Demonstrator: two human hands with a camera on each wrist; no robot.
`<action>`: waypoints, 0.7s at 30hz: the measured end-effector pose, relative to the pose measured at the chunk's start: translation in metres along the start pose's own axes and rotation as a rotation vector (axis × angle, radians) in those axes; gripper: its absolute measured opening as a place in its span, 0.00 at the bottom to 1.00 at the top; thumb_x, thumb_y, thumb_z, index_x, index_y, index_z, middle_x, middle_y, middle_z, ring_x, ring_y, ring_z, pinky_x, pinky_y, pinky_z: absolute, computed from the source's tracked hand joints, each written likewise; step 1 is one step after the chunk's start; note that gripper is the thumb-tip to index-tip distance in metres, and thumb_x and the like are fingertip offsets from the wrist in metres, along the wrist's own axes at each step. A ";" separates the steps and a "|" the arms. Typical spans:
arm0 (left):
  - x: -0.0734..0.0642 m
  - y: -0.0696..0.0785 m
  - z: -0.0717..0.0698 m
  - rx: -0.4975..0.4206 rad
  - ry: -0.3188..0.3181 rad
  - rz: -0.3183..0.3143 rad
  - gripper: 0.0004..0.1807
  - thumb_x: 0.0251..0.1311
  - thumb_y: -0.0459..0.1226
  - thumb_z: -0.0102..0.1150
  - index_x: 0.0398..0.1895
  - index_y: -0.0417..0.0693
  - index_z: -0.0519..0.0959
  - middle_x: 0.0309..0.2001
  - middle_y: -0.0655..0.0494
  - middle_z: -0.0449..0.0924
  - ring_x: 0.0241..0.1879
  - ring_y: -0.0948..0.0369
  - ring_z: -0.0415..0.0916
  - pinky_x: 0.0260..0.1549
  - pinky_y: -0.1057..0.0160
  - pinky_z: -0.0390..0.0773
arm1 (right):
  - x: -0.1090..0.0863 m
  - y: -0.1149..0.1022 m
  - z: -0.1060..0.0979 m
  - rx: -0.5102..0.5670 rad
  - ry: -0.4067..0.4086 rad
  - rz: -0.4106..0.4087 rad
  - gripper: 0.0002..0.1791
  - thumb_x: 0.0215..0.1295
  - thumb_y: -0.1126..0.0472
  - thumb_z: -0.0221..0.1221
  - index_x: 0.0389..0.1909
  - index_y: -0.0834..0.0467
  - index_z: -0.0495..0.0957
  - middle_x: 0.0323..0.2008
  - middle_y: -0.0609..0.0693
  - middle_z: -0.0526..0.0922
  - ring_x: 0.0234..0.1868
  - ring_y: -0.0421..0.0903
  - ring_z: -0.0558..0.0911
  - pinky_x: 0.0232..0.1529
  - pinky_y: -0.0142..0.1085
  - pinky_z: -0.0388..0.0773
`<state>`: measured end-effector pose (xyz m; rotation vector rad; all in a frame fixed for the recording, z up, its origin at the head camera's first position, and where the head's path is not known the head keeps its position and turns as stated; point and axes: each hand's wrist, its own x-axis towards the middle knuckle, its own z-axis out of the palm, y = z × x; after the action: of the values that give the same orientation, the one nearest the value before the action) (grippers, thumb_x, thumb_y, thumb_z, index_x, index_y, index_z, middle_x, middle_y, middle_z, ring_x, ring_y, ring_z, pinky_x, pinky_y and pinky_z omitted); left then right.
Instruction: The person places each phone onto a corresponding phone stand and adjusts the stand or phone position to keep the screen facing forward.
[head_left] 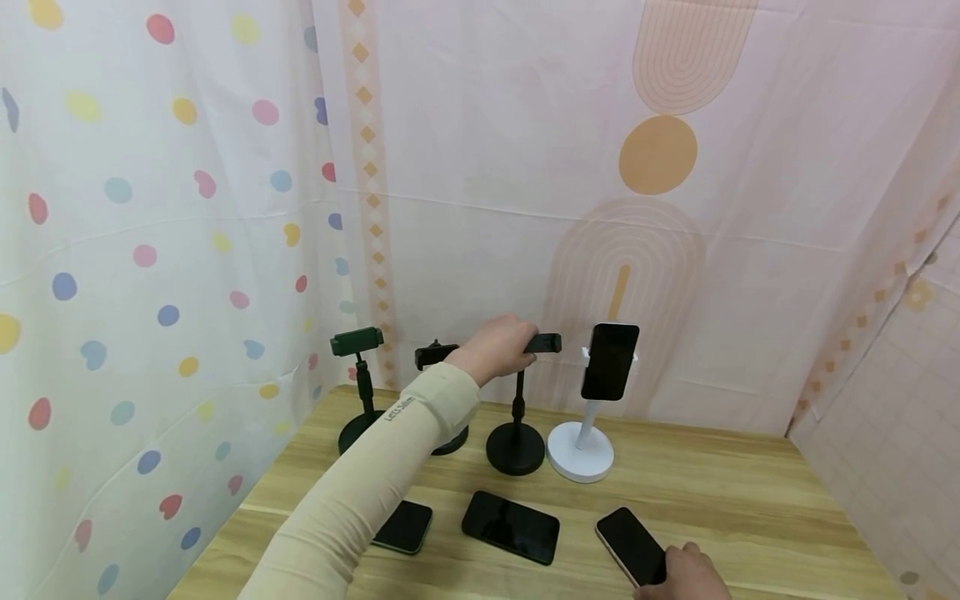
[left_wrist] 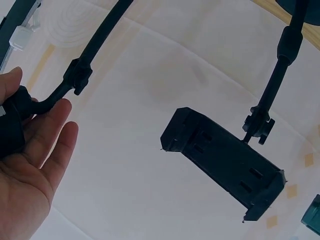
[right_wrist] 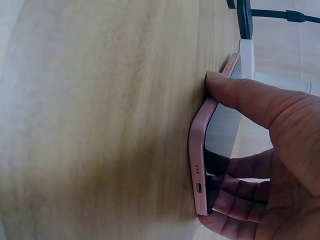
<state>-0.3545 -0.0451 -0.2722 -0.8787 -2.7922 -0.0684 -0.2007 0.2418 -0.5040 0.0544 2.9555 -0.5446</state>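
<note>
My left hand [head_left: 501, 346] grips the clamp [head_left: 543, 343] of a black phone stand [head_left: 515, 448]. In the left wrist view, the fingers and thumb of that left hand [left_wrist: 30, 165] curl round the clamp's back by the bent neck [left_wrist: 55, 95]. At the front right of the table, my right hand [head_left: 686, 575] holds the lower end of a smartphone [head_left: 632, 546] with a dark screen. In the right wrist view, its pink frame [right_wrist: 198, 150] lies between the thumb and fingers of the right hand [right_wrist: 285, 150], at the tabletop.
A white stand [head_left: 580, 452] bears an upright phone [head_left: 611, 362]. To the left stand another black stand [head_left: 435, 356], partly behind my sleeve, and a dark green one [head_left: 357, 341]. Two phones lie on the wooden table [head_left: 720, 492]: a middle one [head_left: 512, 527] and a left one [head_left: 406, 527].
</note>
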 end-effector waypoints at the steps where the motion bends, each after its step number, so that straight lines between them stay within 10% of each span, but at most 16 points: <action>1: 0.000 0.000 0.000 -0.004 -0.001 -0.001 0.07 0.67 0.40 0.61 0.41 0.46 0.81 0.34 0.55 0.81 0.32 0.60 0.76 0.35 0.61 0.76 | 0.000 0.000 0.000 0.003 0.003 -0.005 0.36 0.42 0.46 0.77 0.32 0.76 0.76 0.28 0.59 0.69 0.28 0.52 0.72 0.32 0.45 0.74; 21: -0.004 -0.005 0.005 0.047 0.021 0.004 0.26 0.67 0.43 0.62 0.66 0.45 0.73 0.58 0.50 0.79 0.54 0.55 0.78 0.51 0.57 0.77 | 0.003 -0.006 -0.002 0.028 0.023 0.049 0.34 0.39 0.45 0.74 0.27 0.73 0.76 0.26 0.57 0.70 0.25 0.51 0.73 0.27 0.42 0.73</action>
<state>-0.3552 -0.0511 -0.2775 -0.8680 -2.7606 -0.0113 -0.2038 0.2364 -0.5006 0.1371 2.9606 -0.5824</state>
